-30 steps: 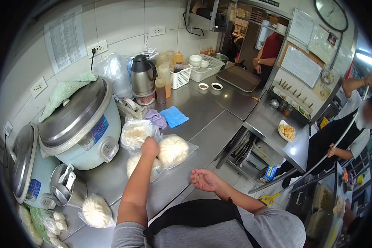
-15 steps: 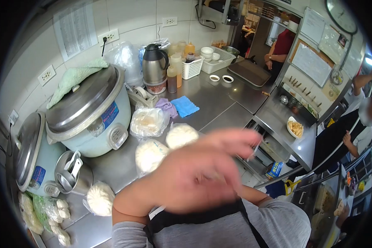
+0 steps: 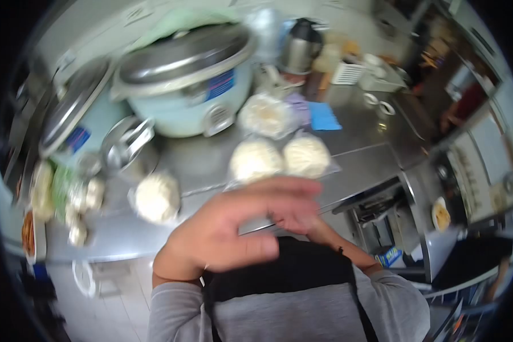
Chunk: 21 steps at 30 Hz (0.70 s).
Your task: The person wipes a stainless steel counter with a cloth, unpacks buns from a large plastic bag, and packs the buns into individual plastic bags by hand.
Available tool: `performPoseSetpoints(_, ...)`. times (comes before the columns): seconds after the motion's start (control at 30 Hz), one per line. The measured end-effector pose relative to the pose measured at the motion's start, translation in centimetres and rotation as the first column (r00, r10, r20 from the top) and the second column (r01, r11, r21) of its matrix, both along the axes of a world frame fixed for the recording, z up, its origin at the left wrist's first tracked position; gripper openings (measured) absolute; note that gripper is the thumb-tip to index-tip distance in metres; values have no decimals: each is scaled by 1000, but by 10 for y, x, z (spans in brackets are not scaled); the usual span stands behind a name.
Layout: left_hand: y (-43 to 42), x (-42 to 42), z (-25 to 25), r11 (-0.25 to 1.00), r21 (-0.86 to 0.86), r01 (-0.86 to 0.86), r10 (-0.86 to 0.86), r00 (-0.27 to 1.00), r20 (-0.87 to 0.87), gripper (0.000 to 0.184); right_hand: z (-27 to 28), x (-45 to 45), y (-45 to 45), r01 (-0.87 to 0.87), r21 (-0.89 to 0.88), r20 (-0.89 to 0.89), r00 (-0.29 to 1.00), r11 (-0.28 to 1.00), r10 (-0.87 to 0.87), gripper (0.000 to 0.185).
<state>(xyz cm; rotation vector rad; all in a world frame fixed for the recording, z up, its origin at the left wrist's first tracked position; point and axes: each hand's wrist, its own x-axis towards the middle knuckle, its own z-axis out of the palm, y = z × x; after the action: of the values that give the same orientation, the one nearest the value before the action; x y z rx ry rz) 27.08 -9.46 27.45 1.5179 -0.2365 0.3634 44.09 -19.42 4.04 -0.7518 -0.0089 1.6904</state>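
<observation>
My left hand (image 3: 233, 219) is held in front of my black apron, its fingers stretched out and the thumb apart, with nothing seen in it. Behind its fingertips is my right hand (image 3: 299, 219), partly hidden and blurred, so its grip is unclear. Just beyond the hands, a rounded white bundle in clear plastic (image 3: 256, 161) sits on the steel counter (image 3: 202, 171). A second bagged white bundle (image 3: 306, 155) lies beside it to the right. Further left is another white bundle (image 3: 157, 198). Behind these rests a clear bag with pale contents (image 3: 266, 115).
Two lidded rice cookers (image 3: 182, 108) stand at the back left, with a metal container of utensils (image 3: 130, 149) before them. Small bagged items (image 3: 77, 199) lie at far left. A blue cloth (image 3: 324, 115) and steel jug (image 3: 300, 48) are further back. A bowl of food (image 3: 440, 214) sits right.
The view has swung left and down, so the counter things appear further right and higher. My left thumb now shows apart from its fingers, and my right hand has come partly into view.
</observation>
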Motion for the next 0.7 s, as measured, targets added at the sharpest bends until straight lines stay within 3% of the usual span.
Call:
performPoseSetpoints(0.13, 25, -46, -94, 908, -126, -401, 352, 889, -292, 43, 8, 3, 5, -128, 30, -103, 986, 991, 131, 11)
performPoseSetpoints(0.2, 24, -82, -129, 755, -118, -645, 539, 713, -447, 37, 7, 2, 13, -169, 45, -133, 976, 985, 173, 11)
performPoseSetpoints(0.27, 16, -116, -154, 572, -128, -810, 602, 521, -605, 32, 9, -1, 13, -194, 28, -44, 980, 981, 195, 11)
performPoseSetpoints(0.3, 12, -126, -159, 569, -123, -813, 603, 514, -609, 32, 10, -4, 16, -197, 28, -52, 979, 980, 198, 11)
performPoseSetpoints(0.37, 4, -139, -165, 401, -130, -907, 625, 374, -685, 29, 13, -11, 22, -199, -24, 10, 980, 980, 199, 10)
performPoseSetpoints(0.43, 0, -140, -164, 397, -119, -910, 640, 367, -675, 28, 11, -22, 29, -195, -20, 11, 981, 981, 196, 10)
performPoseSetpoints(0.47, 0, -138, -160, 415, -28, -910, 682, 331, -652, 27, 8, -26, 35, -179, -11, 19, 984, 984, 179, 11)
performPoseSetpoints(0.5, 5, -126, -157, 451, 50, -891, 722, 332, -607, 26, -8, -29, 38, -218, 136, -28, 974, 967, 223, 11)
performPoseSetpoints(0.53, 7, -119, -157, 456, 61, -888, 736, 338, -586, 26, 7, -36, 41, -198, 56, -22, 980, 979, 199, 11)
performPoseSetpoints(0.57, 9, -118, -159, 475, 64, -878, 742, 360, -566, 26, -15, -39, 47, -254, 136, 6, 967, 958, 255, 13)
performPoseSetpoints(0.67, 18, -104, -165, 597, 38, -801, 703, 499, -507, 27, 17, -50, 46, -189, 68, -54, 980, 980, 193, 39)
performPoseSetpoints(0.7, 22, -101, -166, 614, 21, -789, 683, 518, -515, 28, 20, -45, 42, -142, 79, -47, 988, 987, 146, 39)
